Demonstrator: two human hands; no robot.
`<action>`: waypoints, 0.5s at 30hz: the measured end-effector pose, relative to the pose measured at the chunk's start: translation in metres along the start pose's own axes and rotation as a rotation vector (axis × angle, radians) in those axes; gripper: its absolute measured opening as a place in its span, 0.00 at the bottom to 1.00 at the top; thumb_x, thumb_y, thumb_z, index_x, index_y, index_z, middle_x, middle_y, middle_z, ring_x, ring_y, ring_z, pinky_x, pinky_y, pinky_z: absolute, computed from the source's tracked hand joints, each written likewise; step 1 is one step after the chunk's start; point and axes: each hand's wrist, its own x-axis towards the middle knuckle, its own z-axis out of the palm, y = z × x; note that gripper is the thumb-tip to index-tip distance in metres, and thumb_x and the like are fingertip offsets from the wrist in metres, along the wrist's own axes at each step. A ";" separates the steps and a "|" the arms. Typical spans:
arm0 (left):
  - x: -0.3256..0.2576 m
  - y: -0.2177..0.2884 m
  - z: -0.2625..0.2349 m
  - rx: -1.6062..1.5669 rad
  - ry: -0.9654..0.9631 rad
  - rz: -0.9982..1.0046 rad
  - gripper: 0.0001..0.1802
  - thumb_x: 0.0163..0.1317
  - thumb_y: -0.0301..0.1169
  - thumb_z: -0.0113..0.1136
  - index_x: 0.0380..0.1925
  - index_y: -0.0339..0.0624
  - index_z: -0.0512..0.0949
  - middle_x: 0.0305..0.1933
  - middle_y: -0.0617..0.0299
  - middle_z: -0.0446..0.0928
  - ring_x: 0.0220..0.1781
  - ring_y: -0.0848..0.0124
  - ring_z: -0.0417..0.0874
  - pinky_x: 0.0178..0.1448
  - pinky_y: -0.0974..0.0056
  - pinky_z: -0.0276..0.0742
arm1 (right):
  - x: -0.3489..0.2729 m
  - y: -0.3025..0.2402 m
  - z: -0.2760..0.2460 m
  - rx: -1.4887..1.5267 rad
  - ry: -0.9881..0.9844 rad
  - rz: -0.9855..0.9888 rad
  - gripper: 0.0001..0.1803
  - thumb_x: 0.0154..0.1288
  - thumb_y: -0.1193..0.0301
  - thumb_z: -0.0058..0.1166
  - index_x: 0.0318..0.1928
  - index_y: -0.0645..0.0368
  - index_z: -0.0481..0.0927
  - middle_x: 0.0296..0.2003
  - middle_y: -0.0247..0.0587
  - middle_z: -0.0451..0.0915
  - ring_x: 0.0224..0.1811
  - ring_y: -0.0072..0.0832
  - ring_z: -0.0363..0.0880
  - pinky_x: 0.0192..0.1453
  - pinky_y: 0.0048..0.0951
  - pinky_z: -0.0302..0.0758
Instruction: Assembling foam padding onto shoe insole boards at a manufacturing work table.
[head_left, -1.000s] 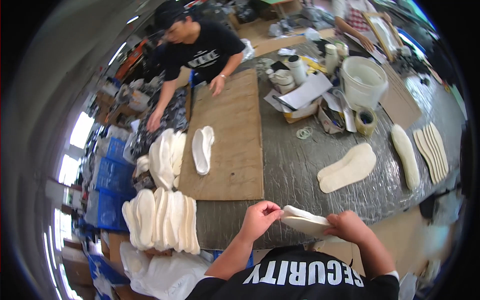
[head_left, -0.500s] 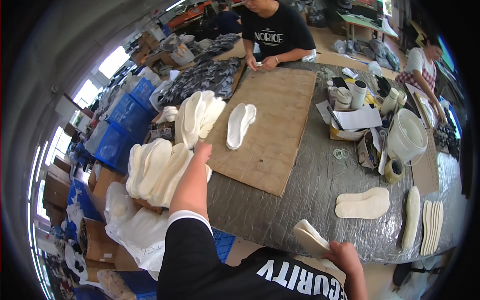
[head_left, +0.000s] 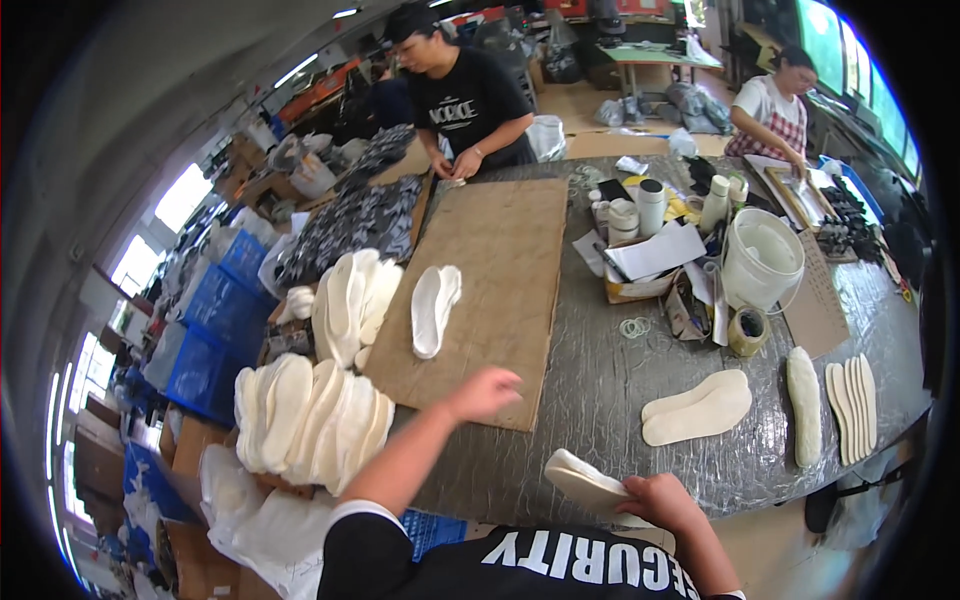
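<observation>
My right hand grips a small stack of cream insoles with fluffy white edges, near the table's front edge. Out over the corner of the brown cardboard sheet is my left hand, its fingers loosely bent and apart, with nothing seen in them. Beyond it, a fleecy white insole pair lies on the cardboard. To the left stands a packed row of fleece insoles, with a second bunch of insoles behind it. Flat cream insoles overlap on the table to the right.
At the right lie a fluffy insole and several thin insoles side by side. A white bucket, a jar and a box of bottles and papers stand farther back. Two co-workers are at the far side.
My left hand has moved right, away from the insole bunches, to over the cardboard's near corner. My right hand still holds the insoles. The view has shifted.
</observation>
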 end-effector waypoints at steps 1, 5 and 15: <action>-0.003 0.029 0.019 0.034 -0.130 0.177 0.19 0.61 0.33 0.64 0.51 0.40 0.78 0.51 0.53 0.79 0.57 0.64 0.78 0.62 0.59 0.72 | -0.002 0.002 0.003 0.016 -0.005 -0.011 0.18 0.55 0.55 0.64 0.34 0.55 0.77 0.23 0.48 0.80 0.28 0.50 0.80 0.33 0.47 0.75; 0.020 0.056 0.035 -0.391 0.054 0.323 0.13 0.63 0.34 0.63 0.44 0.42 0.80 0.44 0.58 0.81 0.50 0.66 0.80 0.58 0.62 0.74 | -0.015 0.003 0.016 -0.022 -0.053 0.067 0.18 0.56 0.54 0.62 0.36 0.54 0.76 0.23 0.49 0.80 0.29 0.51 0.80 0.34 0.48 0.75; 0.022 0.063 -0.064 -0.451 0.507 0.195 0.10 0.64 0.21 0.58 0.45 0.38 0.78 0.48 0.62 0.77 0.47 0.78 0.76 0.49 0.71 0.72 | -0.004 0.018 0.007 0.059 0.021 0.174 0.15 0.54 0.59 0.64 0.33 0.55 0.76 0.21 0.47 0.78 0.26 0.48 0.79 0.32 0.46 0.74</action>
